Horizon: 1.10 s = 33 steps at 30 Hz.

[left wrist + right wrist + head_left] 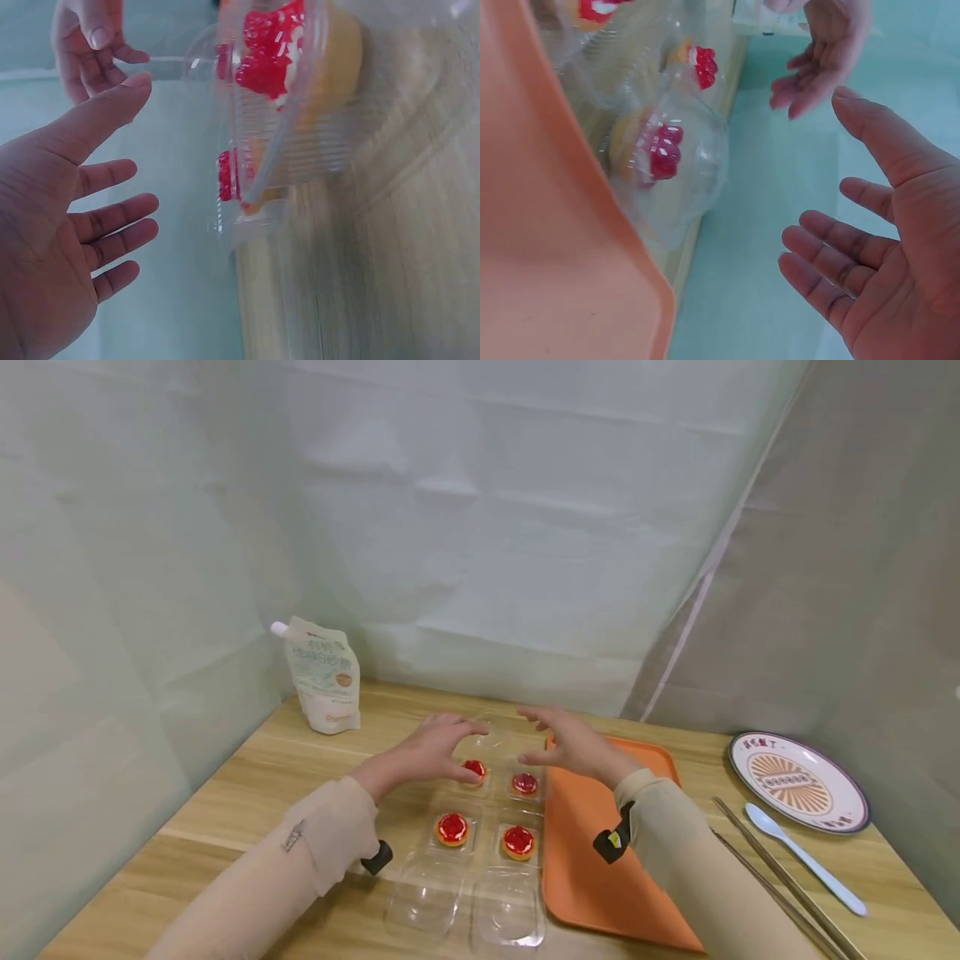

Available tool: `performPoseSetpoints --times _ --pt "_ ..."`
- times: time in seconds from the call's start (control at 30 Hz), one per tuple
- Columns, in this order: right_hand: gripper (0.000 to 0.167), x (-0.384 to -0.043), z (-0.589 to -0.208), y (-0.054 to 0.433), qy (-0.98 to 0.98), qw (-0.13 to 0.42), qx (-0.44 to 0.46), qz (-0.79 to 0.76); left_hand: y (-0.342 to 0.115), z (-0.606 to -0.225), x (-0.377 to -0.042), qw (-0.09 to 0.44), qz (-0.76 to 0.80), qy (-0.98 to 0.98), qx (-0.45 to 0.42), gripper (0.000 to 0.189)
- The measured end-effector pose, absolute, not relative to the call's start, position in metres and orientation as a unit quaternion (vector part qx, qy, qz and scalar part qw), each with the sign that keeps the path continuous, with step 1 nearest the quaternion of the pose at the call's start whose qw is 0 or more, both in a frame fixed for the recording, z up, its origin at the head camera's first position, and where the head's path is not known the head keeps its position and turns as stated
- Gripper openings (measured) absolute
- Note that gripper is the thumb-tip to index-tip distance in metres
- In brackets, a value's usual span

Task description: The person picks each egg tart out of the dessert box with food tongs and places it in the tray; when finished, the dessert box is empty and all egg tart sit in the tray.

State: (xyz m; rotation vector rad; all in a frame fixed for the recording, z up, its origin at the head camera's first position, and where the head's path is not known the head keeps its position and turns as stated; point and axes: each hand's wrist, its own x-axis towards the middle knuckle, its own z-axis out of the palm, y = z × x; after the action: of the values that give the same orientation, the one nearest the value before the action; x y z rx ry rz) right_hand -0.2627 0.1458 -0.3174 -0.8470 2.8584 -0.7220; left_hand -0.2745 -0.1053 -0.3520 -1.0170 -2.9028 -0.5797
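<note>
The left hand (426, 750) and the right hand (576, 745) are held in the air over the far part of a light wood-grain table (247, 797), apart from each other, with palms turned inward. The fingers of both hands are spread a little and slightly bent, and they hold nothing.

Below and between the hands, four small round tarts with shiny red topping (452, 830) sit in clear plastic boxes (480, 827), in two rows of two. The far right tart is seen through a clear domed lid (705, 150). The two near boxes have their lids (508, 906) folded open toward the person.

A flat orange tray (592, 868) lies just beside the boxes, partly under the right forearm. Farther right are a patterned white plate (798, 782), a light blue spoon (806, 858) and metal chopsticks (787, 877).
</note>
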Motion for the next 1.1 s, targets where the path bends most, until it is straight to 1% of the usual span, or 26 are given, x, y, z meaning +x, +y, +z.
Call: performPoseSetpoints --times 0.1,0.37,0.6,0.83,1.1 --pt "0.070 -0.258 -0.322 0.148 0.931 0.028 -0.287 -0.225 -0.097 -0.353 -0.277 -0.001 -0.172 -0.927 -0.332 0.071" --pt "0.063 -0.253 -0.338 0.147 0.935 0.029 -0.280 -0.215 -0.082 -0.358 -0.283 -0.021 -0.161 -0.926 -0.341 0.071" --pt "0.070 -0.253 -0.351 0.148 0.943 0.046 -0.248 -0.217 -0.071 -0.365 -0.287 -0.015 -0.147 -0.926 -0.348 0.072" --pt "0.074 -0.255 -0.365 0.142 0.945 0.023 -0.271 -0.183 -0.068 -0.372 -0.287 -0.007 -0.135 -0.921 -0.365 0.074" --pt "0.077 -0.257 -0.374 0.139 0.948 0.001 -0.285 -0.145 -0.065 -0.375 -0.288 -0.011 -0.133 -0.924 -0.357 0.073"
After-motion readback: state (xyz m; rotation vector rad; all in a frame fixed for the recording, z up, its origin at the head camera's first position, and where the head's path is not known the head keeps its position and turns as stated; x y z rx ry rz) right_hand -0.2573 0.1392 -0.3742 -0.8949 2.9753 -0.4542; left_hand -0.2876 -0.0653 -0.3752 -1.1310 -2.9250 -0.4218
